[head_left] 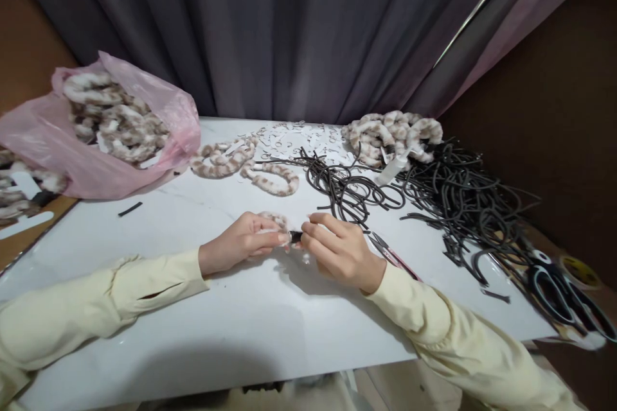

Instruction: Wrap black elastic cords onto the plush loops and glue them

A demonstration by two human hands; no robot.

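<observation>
Near the middle of the white table, my left hand [245,243] pinches a fluffy white-and-brown striped piece [276,219], mostly hidden behind the fingers. A short black part [295,237] sticks out of its end, between my two hands. My right hand [340,250] closes its fingertips on that black part. Just beyond my hands lies a curved fluffy striped piece [274,180], with more of them [224,157] to its left. Black cords [337,186] lie in loose coils behind my right hand.
A pink plastic bag [183,119] of fluffy pieces stands at the left. White tags [301,141] and a fluffy pile [385,131] lie at the back. Small pink-handled scissors [393,255] are beside my right wrist; a big cord heap [463,199] and large black-handled scissors [554,292] are at the right.
</observation>
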